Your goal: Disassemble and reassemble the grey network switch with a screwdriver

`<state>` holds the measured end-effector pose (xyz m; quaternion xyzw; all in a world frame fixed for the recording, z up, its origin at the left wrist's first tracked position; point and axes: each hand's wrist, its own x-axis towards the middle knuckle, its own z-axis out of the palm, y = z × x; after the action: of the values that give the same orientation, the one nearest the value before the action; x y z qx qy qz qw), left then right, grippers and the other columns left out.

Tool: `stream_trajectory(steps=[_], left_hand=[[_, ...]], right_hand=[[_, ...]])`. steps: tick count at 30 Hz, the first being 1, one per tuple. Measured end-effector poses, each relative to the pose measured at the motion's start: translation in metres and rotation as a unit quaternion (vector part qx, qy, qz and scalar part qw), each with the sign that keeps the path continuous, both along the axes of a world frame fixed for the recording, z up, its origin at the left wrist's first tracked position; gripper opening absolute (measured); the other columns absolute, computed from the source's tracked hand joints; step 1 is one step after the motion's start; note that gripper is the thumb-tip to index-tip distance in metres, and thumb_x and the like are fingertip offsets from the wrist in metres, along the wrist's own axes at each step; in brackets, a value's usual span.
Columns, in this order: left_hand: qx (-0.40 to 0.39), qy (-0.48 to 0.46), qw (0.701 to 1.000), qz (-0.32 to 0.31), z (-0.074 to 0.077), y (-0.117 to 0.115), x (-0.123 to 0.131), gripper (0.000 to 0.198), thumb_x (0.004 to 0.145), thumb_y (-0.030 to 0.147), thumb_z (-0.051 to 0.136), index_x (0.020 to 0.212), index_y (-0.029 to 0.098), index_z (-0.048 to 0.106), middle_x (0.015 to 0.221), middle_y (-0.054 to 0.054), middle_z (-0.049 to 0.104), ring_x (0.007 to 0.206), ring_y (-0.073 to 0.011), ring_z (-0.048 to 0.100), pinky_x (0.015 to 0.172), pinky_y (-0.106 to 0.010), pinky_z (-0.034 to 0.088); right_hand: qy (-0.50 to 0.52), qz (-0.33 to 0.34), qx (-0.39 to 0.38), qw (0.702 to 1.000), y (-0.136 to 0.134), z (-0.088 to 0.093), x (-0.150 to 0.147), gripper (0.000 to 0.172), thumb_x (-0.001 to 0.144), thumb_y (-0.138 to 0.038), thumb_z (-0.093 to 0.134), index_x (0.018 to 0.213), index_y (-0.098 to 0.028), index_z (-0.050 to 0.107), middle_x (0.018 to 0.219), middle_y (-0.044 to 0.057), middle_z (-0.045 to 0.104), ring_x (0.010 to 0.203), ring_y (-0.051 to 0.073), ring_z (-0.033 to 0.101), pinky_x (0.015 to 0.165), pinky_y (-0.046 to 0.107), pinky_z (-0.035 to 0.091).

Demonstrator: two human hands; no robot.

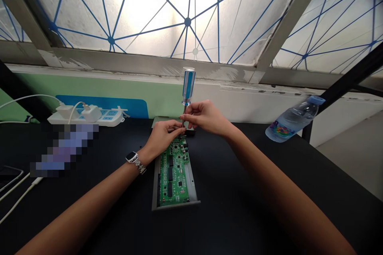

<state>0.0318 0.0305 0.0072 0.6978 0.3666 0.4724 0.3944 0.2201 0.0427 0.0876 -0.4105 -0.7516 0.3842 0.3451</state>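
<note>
A screwdriver (188, 85) with a clear and blue striped handle stands nearly upright, its shaft pointing down at the far end of a green circuit board (180, 173). My right hand (206, 117) is closed, pinching the shaft just below the handle. Lower down, the thumb and fingers of my left hand (164, 138) close around the shaft near its tip. Where the tip meets the board is hidden by fingers. The board lies in a shallow grey metal casing (194, 191) on the black table. Behind my hands sits another flat metal piece (158, 119), partly covered.
On the left, a white power strip (112, 117) holds plugs with white cables, near a blurred-out object (64, 149). A tilted water bottle (291, 121) is at the right by a black frame bar (347, 79). The wall and window rise behind the table.
</note>
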Motion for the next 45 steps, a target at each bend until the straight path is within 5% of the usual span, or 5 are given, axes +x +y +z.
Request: stream_trajectory(steps=[16, 22, 28, 38, 45], left_hand=[[0.020, 0.032, 0.999, -0.011, -0.003, 0.009, 0.006, 0.024, 0.090, 0.041, 0.072, 0.083, 0.018, 0.072, 0.085, -0.005, 0.077, 0.084, -0.0244, 0.074, 0.077, -0.034, 0.057], [0.002, 0.014, 0.999, -0.046, -0.006, 0.010, 0.009, 0.026, 0.094, 0.039, 0.066, 0.085, 0.017, 0.073, 0.090, -0.007, 0.079, 0.090, -0.0247, 0.075, 0.084, -0.034, 0.058], [-0.044, 0.004, 0.997, -0.058, -0.001, 0.007, 0.007, 0.026, 0.090, 0.041, 0.072, 0.089, 0.016, 0.076, 0.093, -0.009, 0.081, 0.093, -0.0273, 0.077, 0.086, -0.038, 0.060], [-0.045, 0.012, 0.993, -0.107, 0.003, 0.004, -0.013, 0.028, 0.093, 0.036, 0.069, 0.113, 0.017, 0.077, 0.113, -0.009, 0.080, 0.112, -0.0284, 0.074, 0.104, -0.043, 0.057], [-0.001, 0.010, 0.999, -0.051, 0.001, -0.001, -0.007, 0.022, 0.092, 0.036, 0.071, 0.100, 0.016, 0.077, 0.101, -0.008, 0.081, 0.099, -0.0267, 0.077, 0.091, -0.038, 0.061]], right_hand=[[0.011, 0.057, -0.056, 0.997, -0.010, 0.009, -0.004, 0.006, 0.086, -0.014, 0.064, 0.086, -0.013, 0.070, 0.074, 0.002, 0.071, 0.054, 0.009, 0.064, 0.055, 0.022, 0.055], [0.034, 0.056, -0.036, 0.997, -0.007, -0.001, -0.008, 0.017, 0.089, -0.030, 0.070, 0.087, -0.013, 0.068, 0.069, 0.003, 0.071, 0.055, 0.014, 0.067, 0.054, 0.027, 0.057], [0.031, -0.029, 0.028, 0.999, -0.003, -0.004, -0.003, 0.027, 0.078, -0.037, 0.082, 0.076, -0.017, 0.064, 0.068, 0.001, 0.067, 0.060, 0.017, 0.070, 0.055, 0.029, 0.057], [0.066, 0.014, -0.009, 0.998, -0.006, -0.001, -0.004, 0.033, 0.075, -0.044, 0.085, 0.078, -0.013, 0.072, 0.067, 0.005, 0.073, 0.064, 0.019, 0.075, 0.064, 0.032, 0.064], [0.069, 0.036, -0.024, 0.997, -0.006, 0.000, -0.004, 0.024, 0.081, -0.034, 0.079, 0.087, -0.011, 0.074, 0.081, 0.007, 0.077, 0.064, 0.016, 0.075, 0.063, 0.028, 0.063]])
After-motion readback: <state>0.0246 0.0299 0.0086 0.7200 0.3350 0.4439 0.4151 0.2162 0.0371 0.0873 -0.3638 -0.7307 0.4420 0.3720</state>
